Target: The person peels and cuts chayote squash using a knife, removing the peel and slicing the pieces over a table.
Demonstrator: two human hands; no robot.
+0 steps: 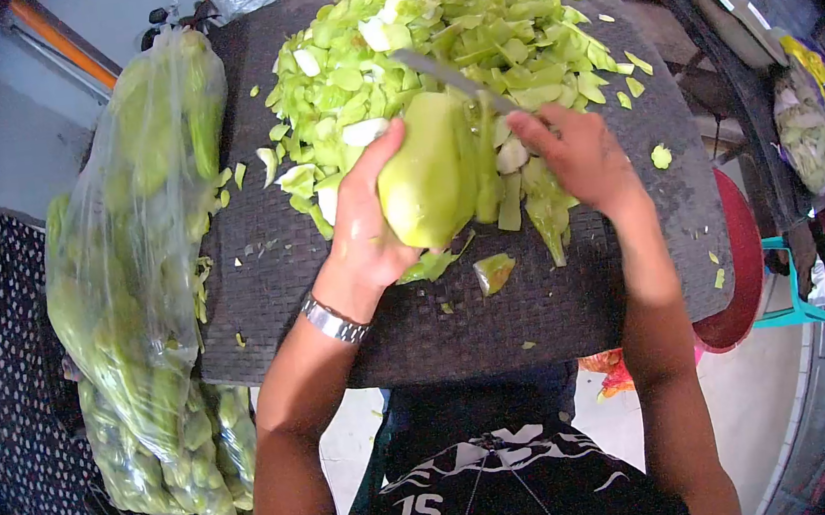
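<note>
My left hand (368,212), with a metal watch on its wrist, is wrapped round a large pale green vegetable (429,170), its surface peeled and smooth. In my right hand (572,150) is the handle of a knife (454,76); the blade points up and left, over the vegetable's upper end. Green strips hang at the vegetable's right side, below the blade. Behind both hands lies a wide heap of green peelings (510,36) with some white pieces. A loose cut piece (495,272) rests on the dark woven table (420,327) near its front.
Clear plastic bags of green vegetables (131,257) stand along the table's left side, with more bags (168,464) below. At the right are a red round container (735,264), a teal stool (805,310) and a bag of produce (806,126). Scraps lie scattered on the tabletop.
</note>
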